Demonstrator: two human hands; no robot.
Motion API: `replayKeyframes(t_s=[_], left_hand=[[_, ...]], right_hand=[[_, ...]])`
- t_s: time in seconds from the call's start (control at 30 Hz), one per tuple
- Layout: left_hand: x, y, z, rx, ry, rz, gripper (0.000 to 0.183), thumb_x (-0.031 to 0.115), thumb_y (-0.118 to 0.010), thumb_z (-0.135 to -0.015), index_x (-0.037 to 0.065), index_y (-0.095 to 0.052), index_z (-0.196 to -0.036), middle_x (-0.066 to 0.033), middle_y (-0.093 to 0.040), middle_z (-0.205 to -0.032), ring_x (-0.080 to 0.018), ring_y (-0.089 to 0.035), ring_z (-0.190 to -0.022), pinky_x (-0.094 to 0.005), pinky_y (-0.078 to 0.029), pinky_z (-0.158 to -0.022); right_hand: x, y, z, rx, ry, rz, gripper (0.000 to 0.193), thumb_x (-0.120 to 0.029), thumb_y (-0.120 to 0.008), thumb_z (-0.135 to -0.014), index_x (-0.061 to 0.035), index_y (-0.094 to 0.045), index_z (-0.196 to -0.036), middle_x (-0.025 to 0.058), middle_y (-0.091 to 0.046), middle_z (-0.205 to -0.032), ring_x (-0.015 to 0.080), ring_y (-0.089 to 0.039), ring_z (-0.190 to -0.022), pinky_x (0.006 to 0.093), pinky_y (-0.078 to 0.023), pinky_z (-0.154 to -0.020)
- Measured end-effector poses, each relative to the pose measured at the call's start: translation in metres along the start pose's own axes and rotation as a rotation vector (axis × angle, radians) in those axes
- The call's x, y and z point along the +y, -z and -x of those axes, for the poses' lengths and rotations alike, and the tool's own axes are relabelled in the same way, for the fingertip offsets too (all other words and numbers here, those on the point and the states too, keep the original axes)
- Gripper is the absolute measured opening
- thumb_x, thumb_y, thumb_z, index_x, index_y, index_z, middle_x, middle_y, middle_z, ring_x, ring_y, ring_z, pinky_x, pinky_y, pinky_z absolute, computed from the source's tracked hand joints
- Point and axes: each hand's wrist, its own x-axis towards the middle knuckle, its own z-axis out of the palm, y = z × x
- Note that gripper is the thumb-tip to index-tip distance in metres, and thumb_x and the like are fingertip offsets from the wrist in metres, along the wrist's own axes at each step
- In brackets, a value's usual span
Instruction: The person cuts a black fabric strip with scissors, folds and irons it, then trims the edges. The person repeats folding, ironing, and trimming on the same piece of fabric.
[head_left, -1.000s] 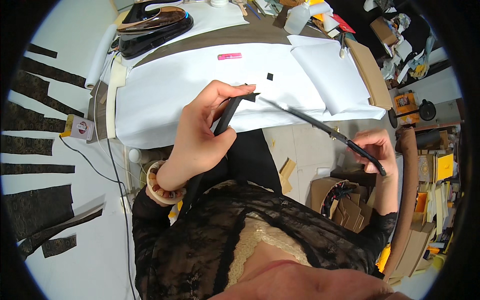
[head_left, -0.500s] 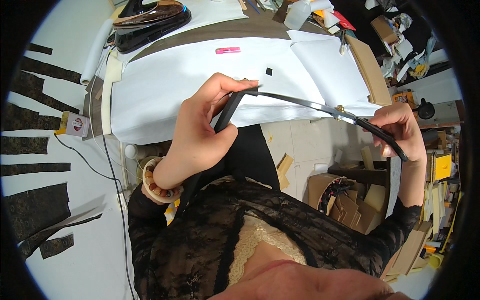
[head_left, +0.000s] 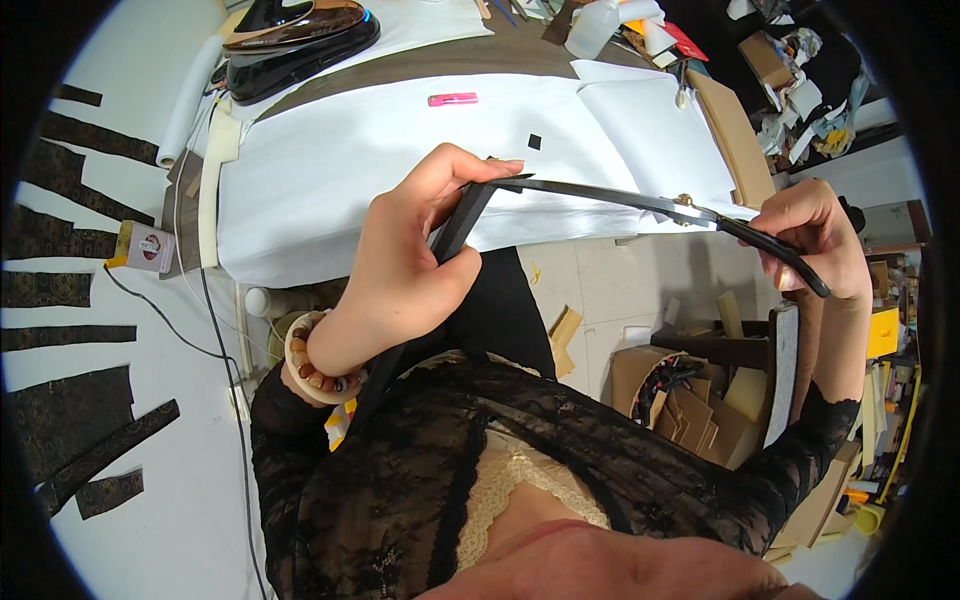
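My left hand (head_left: 415,255) is closed on a narrow black strip (head_left: 461,222), its upper end pinched between thumb and fingers above the table's near edge. The strip hangs down past my wrist toward my lap. On the right, my right hand (head_left: 818,240) grips the black handles of long scissors (head_left: 640,200) with a brass-coloured pivot. Their blades reach left and meet the strip's upper end by my left fingertips; the blades lie close together. A small black square (head_left: 535,142) lies on the white sheet (head_left: 330,160) just beyond, and a pink, flat little object (head_left: 453,99) lies farther back.
A black iron (head_left: 300,55) stands at the back left. Dark patterned fabric pieces (head_left: 70,400) spread over a white surface at left, crossed by a cable (head_left: 240,430). A clear bottle (head_left: 593,30) stands at the back; cardboard (head_left: 735,140) lies at the table's right edge.
My right hand has risen slightly and moved right, bringing the scissors to a flatter angle. The blade tips remain at the strip's end. My left hand has hardly moved.
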Motion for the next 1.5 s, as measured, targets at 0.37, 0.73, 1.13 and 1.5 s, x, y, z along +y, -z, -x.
replayKeyframes(t_s=[0.37, 0.73, 1.13, 1.5], left_hand=[[0.001, 0.0, 0.0, -0.004, 0.013, -0.015, 0.051, -0.019, -0.041, -0.07, -0.003, -0.048, -0.118, -0.0233, -0.057, -0.134, -0.0244, -0.052, -0.131, -0.0325, -0.035, -0.112], [0.003, 0.0, 0.002, 0.023, 0.011, -0.001, 0.054, -0.021, -0.042, -0.07, -0.003, -0.047, -0.12, -0.0232, -0.058, -0.133, -0.0242, -0.052, -0.131, -0.033, -0.036, -0.112], [0.017, 0.004, -0.006, -0.121, -0.127, -0.439, 0.062, -0.012, -0.043, -0.067, -0.001, -0.055, -0.127, -0.0243, -0.047, -0.144, -0.0352, -0.054, -0.128, -0.041, -0.039, -0.109], [0.016, -0.004, -0.008, -0.009, -0.026, -0.478, 0.069, -0.012, -0.05, -0.07, 0.003, -0.051, -0.137, -0.0149, -0.059, -0.137, -0.0291, -0.061, -0.121, -0.0338, -0.051, -0.095]], right_hand=[[-0.006, 0.005, -0.003, -0.005, -0.052, -0.029, 0.044, -0.015, -0.093, -0.061, 0.0062, -0.075, -0.095, 0.0092, -0.07, -0.075, 0.0077, -0.062, -0.057, 0.0159, -0.048, -0.052], [0.074, 0.013, 0.006, 0.209, 0.235, 0.005, 0.038, -0.021, -0.087, -0.072, -0.0003, -0.074, -0.102, 0.0047, -0.069, -0.08, 0.0077, -0.062, -0.064, 0.0195, -0.048, -0.057], [0.232, -0.128, -0.179, 0.834, 0.142, 0.549, 0.038, -0.007, -0.078, -0.072, 0.0004, -0.065, -0.107, 0.0183, -0.069, -0.094, 0.0359, -0.068, -0.078, 0.0417, -0.055, -0.072], [0.094, -0.156, -0.134, 0.868, 0.593, 0.127, 0.012, -0.003, -0.075, -0.081, 0.0013, -0.07, -0.091, 0.0132, -0.07, -0.094, 0.0272, -0.068, -0.088, 0.0331, -0.054, -0.078]])
